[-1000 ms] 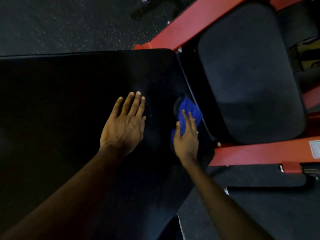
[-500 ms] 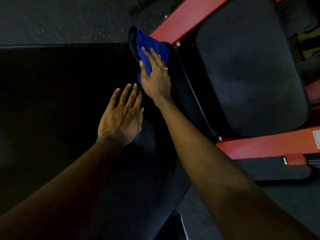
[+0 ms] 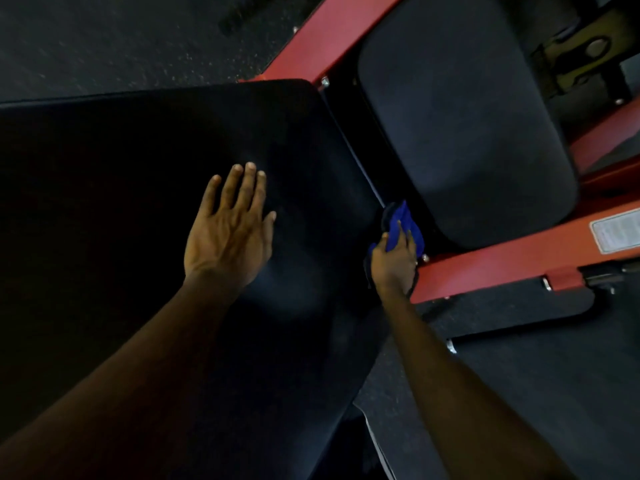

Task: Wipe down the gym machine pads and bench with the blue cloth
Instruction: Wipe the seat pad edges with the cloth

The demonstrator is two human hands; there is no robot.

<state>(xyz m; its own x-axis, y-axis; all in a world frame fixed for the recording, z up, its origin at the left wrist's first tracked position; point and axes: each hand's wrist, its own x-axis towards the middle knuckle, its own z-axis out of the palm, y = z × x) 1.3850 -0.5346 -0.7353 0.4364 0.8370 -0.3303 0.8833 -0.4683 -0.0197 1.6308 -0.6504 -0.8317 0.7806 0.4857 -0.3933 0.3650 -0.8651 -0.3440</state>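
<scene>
Edges, room: large black vinyl-covered pad [image 3: 138, 202] fills the left and centre of the view. Its far edge runs level across the top to a rounded corner at upper right, and from there the right edge slants down toward the near side. A narrow dark gap parts that right edge from the smaller dark rounded seat pad [image 3: 460, 133]. The red painted steel frame [image 3: 329, 46] closes the gap at the far end, and its cross beam closes the near end. Broad free pad surface lies left of and nearer than the left hand.

Hands: left hand [image 3: 230, 233] lies flat on the large pad, palm down, fingers straight and close together, thumb out to the right; released, holding nothing. Its forearm enters from lower left. Right hand [image 3: 394, 261] sits at the large pad's right edge, low in the gap and just beside the red beam. Its fingers bend over the bunched blue cloth [image 3: 403, 220], grasping it and pressing it to the pad's edge. The cloth pokes out past the fingertips toward the seat pad's near corner; contact with that pad cannot be told.

Around: speckled dark rubber floor [image 3: 121, 39] beyond the far edge. Silver bolt [image 3: 325, 82] on the frame by the pad's rounded corner. White label sticker [image 3: 614, 233] on the beam, far right. Yellow-and-black metal bracket [image 3: 581, 46] at top right. Dark flat plate [image 3: 519, 306] below the beam. Beam and seat pad hem in the right hand on its right side
</scene>
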